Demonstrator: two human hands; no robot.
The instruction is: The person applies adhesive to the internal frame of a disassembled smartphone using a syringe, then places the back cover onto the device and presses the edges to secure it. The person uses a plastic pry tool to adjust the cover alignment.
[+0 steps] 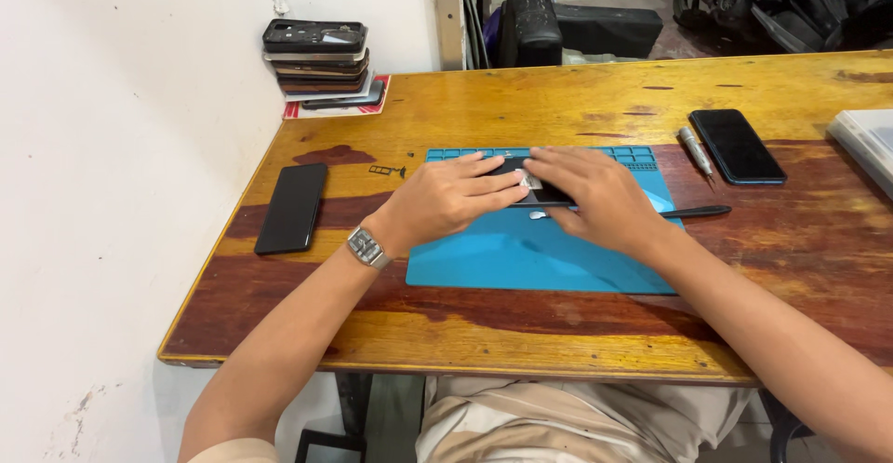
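Observation:
A dark phone (521, 184) lies on the blue work mat (521, 258) in the middle of the wooden table (558, 342). My left hand (446, 198) rests on the phone's left part, fingers pressed flat on it. A wristwatch sits on that wrist. My right hand (595, 193) covers the phone's right part, fingers pressing down near a small silvery piece at its middle. Most of the phone is hidden under both hands.
A black phone (291, 207) lies at the table's left, another (737, 145) at the right beside a small screwdriver (696, 151). A black stylus-like tool (693, 212) lies by the mat. A stack of phones (321, 63) stands in the back-left corner. A white box (870, 142) is at the right edge.

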